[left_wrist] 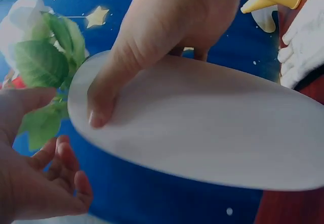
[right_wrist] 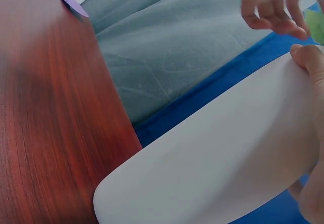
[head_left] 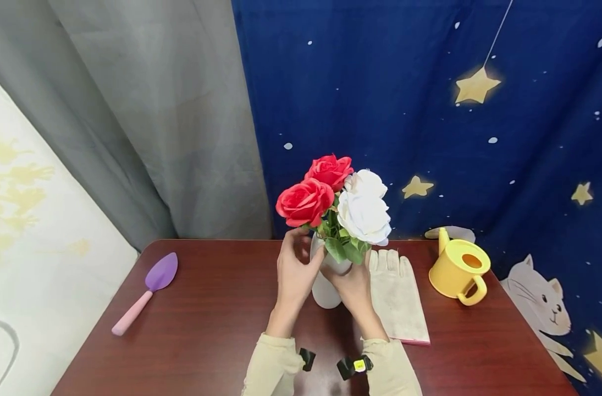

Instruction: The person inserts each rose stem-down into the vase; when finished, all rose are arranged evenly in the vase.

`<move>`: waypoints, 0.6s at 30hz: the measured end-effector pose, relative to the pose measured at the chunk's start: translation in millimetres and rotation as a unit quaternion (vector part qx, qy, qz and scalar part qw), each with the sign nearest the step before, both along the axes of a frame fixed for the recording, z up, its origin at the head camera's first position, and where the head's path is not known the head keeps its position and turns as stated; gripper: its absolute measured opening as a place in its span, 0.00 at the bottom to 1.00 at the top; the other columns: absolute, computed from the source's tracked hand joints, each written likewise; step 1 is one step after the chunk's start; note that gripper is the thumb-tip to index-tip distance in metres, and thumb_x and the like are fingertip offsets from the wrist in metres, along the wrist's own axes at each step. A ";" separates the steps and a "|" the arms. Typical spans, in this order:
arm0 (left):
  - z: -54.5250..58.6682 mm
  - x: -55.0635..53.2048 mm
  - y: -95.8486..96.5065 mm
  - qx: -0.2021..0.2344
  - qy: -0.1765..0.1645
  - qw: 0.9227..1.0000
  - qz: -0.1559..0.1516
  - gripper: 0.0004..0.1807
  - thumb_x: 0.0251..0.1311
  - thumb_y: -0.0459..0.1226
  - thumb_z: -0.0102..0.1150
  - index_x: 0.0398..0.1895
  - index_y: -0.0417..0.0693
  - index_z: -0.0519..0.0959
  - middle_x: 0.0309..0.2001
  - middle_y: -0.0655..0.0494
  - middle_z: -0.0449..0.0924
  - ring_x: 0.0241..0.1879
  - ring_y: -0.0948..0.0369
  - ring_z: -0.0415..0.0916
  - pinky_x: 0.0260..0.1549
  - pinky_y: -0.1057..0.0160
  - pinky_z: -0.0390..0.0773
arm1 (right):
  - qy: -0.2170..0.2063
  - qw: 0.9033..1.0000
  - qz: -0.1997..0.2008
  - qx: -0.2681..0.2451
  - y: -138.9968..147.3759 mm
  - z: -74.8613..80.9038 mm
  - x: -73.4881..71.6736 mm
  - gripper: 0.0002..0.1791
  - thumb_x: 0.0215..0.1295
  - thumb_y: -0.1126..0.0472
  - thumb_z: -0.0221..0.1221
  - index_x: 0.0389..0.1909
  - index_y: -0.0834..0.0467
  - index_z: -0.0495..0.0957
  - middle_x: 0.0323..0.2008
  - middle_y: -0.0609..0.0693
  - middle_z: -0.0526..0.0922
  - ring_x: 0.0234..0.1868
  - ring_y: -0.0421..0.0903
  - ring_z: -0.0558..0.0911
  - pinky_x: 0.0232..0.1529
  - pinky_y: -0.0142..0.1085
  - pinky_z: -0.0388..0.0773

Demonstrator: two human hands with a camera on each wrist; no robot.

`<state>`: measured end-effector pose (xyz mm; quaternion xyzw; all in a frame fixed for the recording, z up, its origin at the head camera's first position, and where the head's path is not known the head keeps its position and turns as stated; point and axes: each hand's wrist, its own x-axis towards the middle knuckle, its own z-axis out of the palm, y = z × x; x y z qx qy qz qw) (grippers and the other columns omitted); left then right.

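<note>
A tall white vase [head_left: 325,291] stands on the table with two red roses [head_left: 305,202] and white flowers [head_left: 365,212] rising from its mouth among green leaves [left_wrist: 43,64]. My right hand [head_left: 351,280] grips the vase's upper part, thumb across the near side; the far fingers are partly hidden. On the vase's left, by the rim and beneath the red blooms, is my left hand [head_left: 296,269]. Its fingers bend loosely with a gap between them and the thumb, which lies close to the leaves in the left wrist view. Whether that thumb touches a stem I cannot tell.
White work gloves [head_left: 397,297] lie flat just right of the vase. Farther right stands a yellow watering can [head_left: 459,269]. A purple trowel with a pink handle [head_left: 147,291] lies at the left of the brown table [head_left: 206,330]. Grey and blue curtains [head_left: 330,82] hang behind.
</note>
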<state>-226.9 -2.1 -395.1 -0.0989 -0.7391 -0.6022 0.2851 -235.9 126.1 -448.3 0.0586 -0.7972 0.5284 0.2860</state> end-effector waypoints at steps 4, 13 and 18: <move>-18.4 10.9 -17.3 0.005 -0.025 1.000 -0.009 0.22 0.52 0.39 0.67 0.50 0.46 0.72 0.38 0.53 0.77 0.28 0.57 0.71 0.30 0.60 0.72 | 0.010 1.000 0.002 0.005 2.6 -0.5 -3.0 0.52 0.42 0.50 0.73 0.68 0.44 0.54 0.62 0.48 0.59 0.60 0.48 0.65 0.57 0.48 0.63; -80.6 41.5 -71.9 -0.003 -0.185 0.982 0.030 0.14 0.58 0.40 0.62 0.47 0.49 0.75 0.38 0.57 0.77 0.28 0.63 0.71 0.28 0.67 0.72 | 0.019 1.000 0.004 -0.001 3.4 -6.8 -9.8 0.56 0.42 0.48 0.73 0.70 0.39 0.49 0.64 0.48 0.56 0.62 0.46 0.62 0.58 0.49 0.62; -111.3 63.5 -88.8 -0.039 -0.240 0.970 0.028 0.12 0.59 0.38 0.60 0.44 0.46 0.76 0.37 0.56 0.78 0.27 0.65 0.71 0.26 0.68 0.71 | -0.002 1.000 0.007 0.003 4.0 -12.8 -7.3 0.57 0.42 0.48 0.74 0.71 0.38 0.47 0.64 0.47 0.55 0.62 0.46 0.62 0.58 0.51 0.61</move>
